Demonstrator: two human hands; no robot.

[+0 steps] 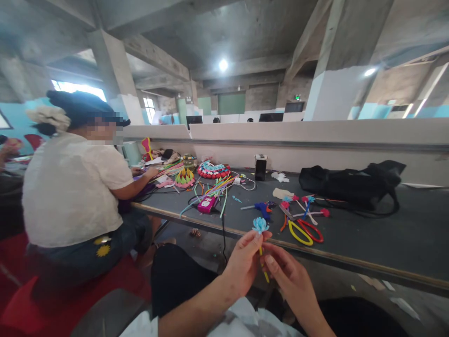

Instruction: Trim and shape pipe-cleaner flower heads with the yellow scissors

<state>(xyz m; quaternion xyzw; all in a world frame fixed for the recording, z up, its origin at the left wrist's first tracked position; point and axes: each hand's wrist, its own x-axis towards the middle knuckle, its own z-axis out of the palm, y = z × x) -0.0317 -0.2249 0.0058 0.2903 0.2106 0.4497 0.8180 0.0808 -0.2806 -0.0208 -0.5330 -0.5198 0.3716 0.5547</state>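
Note:
My left hand (243,264) pinches a small light-blue paper flower (260,225) just below its head. The flower sits on a thin yellow stem (265,275). My right hand (287,274) holds that stem lower down, fingers curled around it. Both hands are in front of the near edge of a dark grey table (386,234), above my lap. On the table just beyond lie yellow-handled scissors (299,232), red-handled scissors (311,230), a blue glue gun (261,207) and several small finished flowers (305,206).
A black bag (351,182) lies at the table's back right. Coloured pipe cleaners (217,187), a pink box (206,204) and craft pieces (212,169) lie at the left. A person in a white top (70,187) sits at the left, working at the table.

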